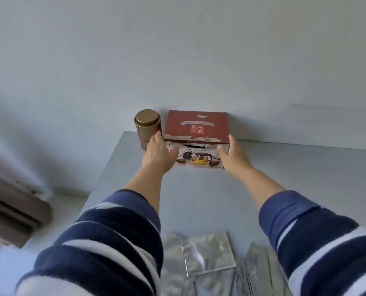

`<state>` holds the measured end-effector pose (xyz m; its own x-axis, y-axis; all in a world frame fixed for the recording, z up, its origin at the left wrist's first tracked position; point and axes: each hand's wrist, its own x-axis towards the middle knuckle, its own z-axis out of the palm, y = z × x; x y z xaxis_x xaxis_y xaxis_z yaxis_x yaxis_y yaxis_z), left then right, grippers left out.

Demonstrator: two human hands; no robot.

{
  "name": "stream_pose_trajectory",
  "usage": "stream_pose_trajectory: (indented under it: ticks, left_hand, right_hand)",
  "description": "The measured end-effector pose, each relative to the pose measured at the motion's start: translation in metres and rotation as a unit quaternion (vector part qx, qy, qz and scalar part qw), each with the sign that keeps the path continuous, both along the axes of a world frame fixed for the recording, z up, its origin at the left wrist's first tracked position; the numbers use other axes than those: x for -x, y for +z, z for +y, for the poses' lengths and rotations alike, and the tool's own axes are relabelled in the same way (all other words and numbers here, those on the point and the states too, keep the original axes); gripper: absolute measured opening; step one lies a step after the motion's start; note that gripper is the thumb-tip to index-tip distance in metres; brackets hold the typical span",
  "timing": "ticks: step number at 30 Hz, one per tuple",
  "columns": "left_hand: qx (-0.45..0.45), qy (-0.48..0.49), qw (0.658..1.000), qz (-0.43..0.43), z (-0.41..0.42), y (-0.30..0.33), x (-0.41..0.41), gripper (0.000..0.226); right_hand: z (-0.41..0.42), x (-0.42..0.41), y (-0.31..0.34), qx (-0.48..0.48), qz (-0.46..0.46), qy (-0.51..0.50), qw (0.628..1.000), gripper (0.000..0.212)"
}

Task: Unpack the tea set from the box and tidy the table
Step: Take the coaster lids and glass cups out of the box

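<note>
Head view is giving me both hands reaching out to the box (196, 127) at the far edge of the table (284, 167). My left hand (157, 153) is lying against the box's left side, fingers (158, 135) pressed together and pointing away from me, flat along the cardboard; I cannot tell where that thumb is sitting. My right hand (233, 153) is cupping the box's right front corner, thumb (221, 151) spread apart from the other fingers and resting on the printed front face, the remaining fingers running up the right side. Between the two palms the box is standing against the wall (177, 50), red lid facing up, with a torn strip along the lid's front edge and a picture of a teapot and cups below it. Just beside the box on its left, a gold tin (147, 124) is standing upright with its lid on, partly hidden behind my left hand. Nearer to me than the box, silver foil packets (207, 253) are lying in a loose overlapping heap on the table. Striped blue-and-white sleeves (113, 242) are covering both forearms.
</note>
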<state>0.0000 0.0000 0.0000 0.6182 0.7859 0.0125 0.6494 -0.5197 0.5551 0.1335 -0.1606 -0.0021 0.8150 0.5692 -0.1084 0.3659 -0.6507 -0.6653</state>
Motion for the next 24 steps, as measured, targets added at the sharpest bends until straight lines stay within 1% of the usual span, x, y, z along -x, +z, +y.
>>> stream_pose_trajectory:
  ticks: [3,4,6,10,15,17,19,21,22,24]
  left_hand:
    - [0.088,0.005,0.994,-0.06,0.012,-0.007,-0.014,0.047]
    - [0.118,0.005,0.99,-0.075,0.013,-0.008,-0.016,0.044]
    - [0.134,0.013,0.986,-0.095,0.009,-0.009,-0.018,0.041]
    - [0.071,0.047,0.992,-0.09,-0.004,-0.009,-0.014,0.04]
    - [0.019,0.072,0.996,-0.053,-0.019,-0.012,-0.001,0.035]
    - [0.0,0.09,0.995,-0.046,-0.022,-0.007,0.0,0.032]
    - [-0.03,0.106,0.992,-0.066,-0.02,0.001,-0.005,0.033]
    - [-0.053,0.112,0.987,-0.099,-0.01,0.013,-0.014,0.043]
    - [-0.053,0.108,0.986,-0.115,-0.004,0.019,-0.021,0.049]
    - [-0.026,0.088,0.986,-0.141,0.009,0.033,-0.033,0.057]
  right_hand:
    - [0.017,-0.015,-0.007,-0.007,0.048,-0.07,0.996,0.065]
    - [0.02,-0.016,-0.005,-0.016,0.063,-0.084,0.994,0.062]
    - [0.024,-0.017,-0.008,-0.032,0.057,-0.1,0.993,0.056]
    - [0.02,-0.01,-0.009,-0.039,0.031,-0.119,0.992,0.052]
    - [0.008,0.012,-0.01,-0.063,0.001,-0.152,0.986,0.044]
    - [0.003,0.017,-0.008,-0.082,-0.008,-0.154,0.985,0.044]
    - [0.002,0.015,-0.002,-0.129,-0.016,-0.162,0.978,0.045]
    - [0.007,0.006,0.009,-0.192,-0.011,-0.169,0.967,0.044]
    - [0.011,0.0,0.015,-0.222,-0.003,-0.167,0.961,0.045]
    - [0.019,-0.015,0.028,-0.258,0.013,-0.155,0.954,0.046]
